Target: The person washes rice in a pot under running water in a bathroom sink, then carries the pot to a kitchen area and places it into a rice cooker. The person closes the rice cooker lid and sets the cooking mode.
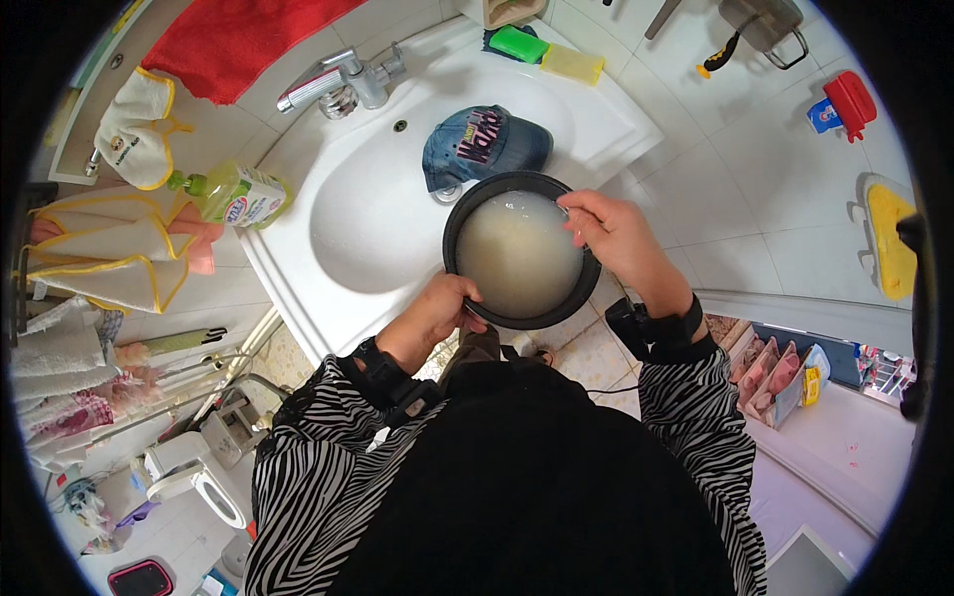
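A round black pot (456,279) holds cloudy, whitish liquid (518,257), with pale matter showing through its middle. It is in front of me, overlapping the front of the white washbasin (358,261). My left hand (451,302) grips its near-left rim, thumb over the edge. Across from it, my right hand (604,223) is curled over the right rim, fingertips above the liquid. A small shiny edge shows by those fingertips; what it is stays unclear. Just beyond the pot, a blue denim cap (492,145) lies in the basin, partly over the drain (447,194).
A chrome faucet (358,78) stands at the basin's back left. A green pump bottle (250,197) sits on the left rim. Green soap (519,45) and a yellow sponge (572,64) lie at the back. Towels (104,261) hang left; a toilet (197,473) is lower left.
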A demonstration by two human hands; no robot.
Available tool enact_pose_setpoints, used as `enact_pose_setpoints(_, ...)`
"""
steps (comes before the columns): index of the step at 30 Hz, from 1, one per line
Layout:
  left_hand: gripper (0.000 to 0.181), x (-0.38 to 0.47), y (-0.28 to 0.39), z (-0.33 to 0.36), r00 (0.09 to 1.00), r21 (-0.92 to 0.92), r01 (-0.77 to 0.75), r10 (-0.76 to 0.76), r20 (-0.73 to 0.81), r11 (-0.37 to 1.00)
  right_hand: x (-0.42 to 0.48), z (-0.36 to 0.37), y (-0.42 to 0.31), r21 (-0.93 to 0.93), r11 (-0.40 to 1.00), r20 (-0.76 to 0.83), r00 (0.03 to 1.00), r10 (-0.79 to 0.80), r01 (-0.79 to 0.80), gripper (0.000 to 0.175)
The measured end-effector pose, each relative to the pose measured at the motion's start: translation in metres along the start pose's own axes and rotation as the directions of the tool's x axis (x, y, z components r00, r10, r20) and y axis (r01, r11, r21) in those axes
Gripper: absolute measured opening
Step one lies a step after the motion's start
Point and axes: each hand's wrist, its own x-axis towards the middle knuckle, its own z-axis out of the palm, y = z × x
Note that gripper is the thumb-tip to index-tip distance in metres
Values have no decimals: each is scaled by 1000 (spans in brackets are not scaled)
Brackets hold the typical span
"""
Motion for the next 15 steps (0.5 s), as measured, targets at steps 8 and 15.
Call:
enact_pose_setpoints(8,21,12,-2,2,1000,-18,-17,17,19,1000,18,11,16,-339,899,171,958,-232,278,37)
enact_pose_setpoints(15,41,22,13,-3,994,-11,-103,103,29,995,48,57,31,-658,558,489,850,-193,505,32)
